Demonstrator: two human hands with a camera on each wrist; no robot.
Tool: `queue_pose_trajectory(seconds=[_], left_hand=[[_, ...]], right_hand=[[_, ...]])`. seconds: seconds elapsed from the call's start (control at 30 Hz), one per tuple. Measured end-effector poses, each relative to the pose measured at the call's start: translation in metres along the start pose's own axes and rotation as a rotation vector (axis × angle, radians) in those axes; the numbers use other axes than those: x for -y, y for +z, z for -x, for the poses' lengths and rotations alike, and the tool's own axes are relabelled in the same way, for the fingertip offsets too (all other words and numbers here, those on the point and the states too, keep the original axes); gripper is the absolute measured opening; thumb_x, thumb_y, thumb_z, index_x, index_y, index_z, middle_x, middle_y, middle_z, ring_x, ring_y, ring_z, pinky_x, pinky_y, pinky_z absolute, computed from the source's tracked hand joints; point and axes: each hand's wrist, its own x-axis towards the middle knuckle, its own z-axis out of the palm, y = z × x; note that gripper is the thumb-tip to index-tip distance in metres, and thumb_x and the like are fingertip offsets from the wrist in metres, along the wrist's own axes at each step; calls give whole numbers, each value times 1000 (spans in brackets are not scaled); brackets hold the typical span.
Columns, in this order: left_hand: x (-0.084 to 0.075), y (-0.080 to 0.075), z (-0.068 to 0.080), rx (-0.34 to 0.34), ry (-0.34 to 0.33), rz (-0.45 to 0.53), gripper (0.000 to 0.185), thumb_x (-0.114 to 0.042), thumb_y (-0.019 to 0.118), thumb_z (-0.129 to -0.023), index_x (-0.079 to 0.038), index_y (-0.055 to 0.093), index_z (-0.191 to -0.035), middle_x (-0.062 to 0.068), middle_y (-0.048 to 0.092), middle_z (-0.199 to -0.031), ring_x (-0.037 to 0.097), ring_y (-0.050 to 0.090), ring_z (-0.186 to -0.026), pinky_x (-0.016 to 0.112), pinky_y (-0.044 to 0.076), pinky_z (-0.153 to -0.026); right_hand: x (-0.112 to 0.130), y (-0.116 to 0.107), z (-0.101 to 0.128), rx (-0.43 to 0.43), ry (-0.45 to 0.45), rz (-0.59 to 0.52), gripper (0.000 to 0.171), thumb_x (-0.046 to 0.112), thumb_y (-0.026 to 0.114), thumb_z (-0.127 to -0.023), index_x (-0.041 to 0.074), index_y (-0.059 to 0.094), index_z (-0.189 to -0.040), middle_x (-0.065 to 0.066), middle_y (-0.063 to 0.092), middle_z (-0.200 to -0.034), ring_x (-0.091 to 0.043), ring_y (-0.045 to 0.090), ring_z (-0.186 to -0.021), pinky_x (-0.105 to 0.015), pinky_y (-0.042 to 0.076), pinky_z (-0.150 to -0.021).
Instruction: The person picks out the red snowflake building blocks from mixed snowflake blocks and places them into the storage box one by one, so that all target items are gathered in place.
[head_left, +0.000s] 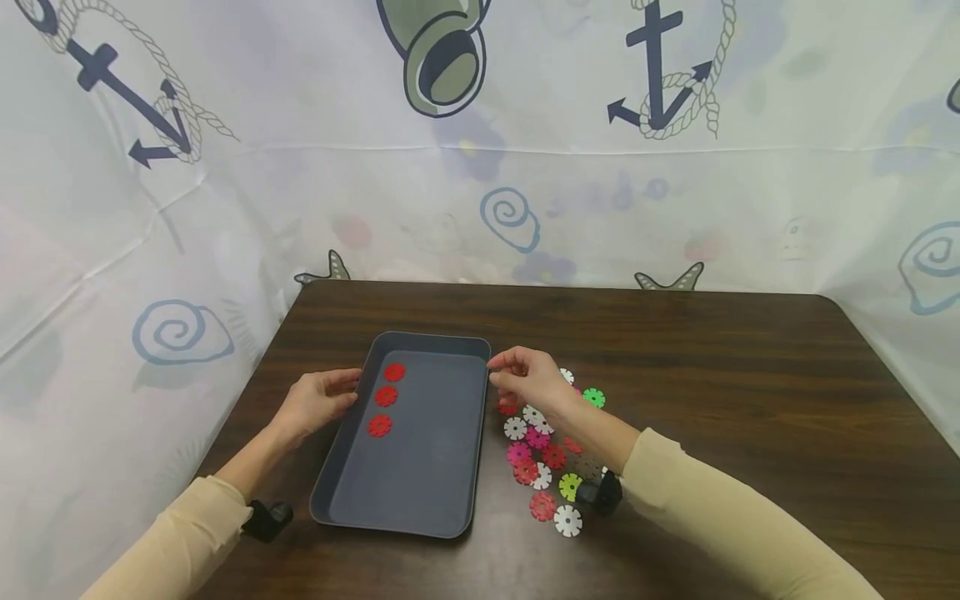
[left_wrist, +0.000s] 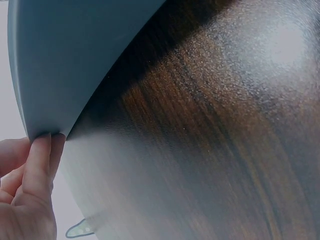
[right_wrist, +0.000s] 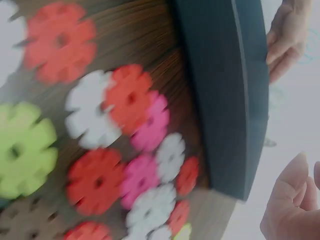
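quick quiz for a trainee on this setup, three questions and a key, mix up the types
1. How many red discs lie in the grey tray?
2. True or false: in the head view, the loose discs on the table lie left of the tray.
3. Which disc colour shows outside the tray but not inside it: A red, B blue, C white?

Key
1. Three.
2. False; they lie to its right.
3. C.

A dark wood-grain worktop (head_left: pixel 750 400) stands before a pale, creased cloth (head_left: pixel 315 100) printed with navy anchors (head_left: pixel 655 75), blue shells (head_left: pixel 510 218) and starfish (head_left: pixel 670 282). In the left wrist view, a bright glare (left_wrist: pixel 286 46) whitens part of the worktop's surface.
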Motion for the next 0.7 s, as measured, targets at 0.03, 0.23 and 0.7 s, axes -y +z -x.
queue_pose_trajectory(seconds=[0.03, 0.23, 0.7], left_hand=[[0, 0, 0, 0, -1, -3, 44, 0, 57, -91, 12, 45, -132, 31, 52, -128, 39, 56, -114, 36, 55, -81], [0, 0, 1, 5, -4, -8, 45, 0, 57, -91, 12, 44, -133, 31, 52, -129, 40, 55, -114, 38, 54, -83], [0, 0, 0, 9, -12, -6, 45, -1, 57, -91, 11, 44, -133, 31, 51, -129, 39, 55, -115, 39, 54, -83]], right_hand=[[-3, -5, 1, -9, 7, 2, 24, 6, 60, -91, -3, 58, -113, -12, 59, -88, -16, 57, -67, -35, 56, -75], [-17, -30, 7, -49, 18, 27, 25, 7, 60, -91, -3, 58, -114, -16, 59, -92, -21, 59, -75, -37, 56, -77], [-43, -67, 27, -122, 61, 55, 30, 5, 58, -92, -9, 53, -117, -8, 57, -88, -18, 56, -77, -25, 55, -69]])
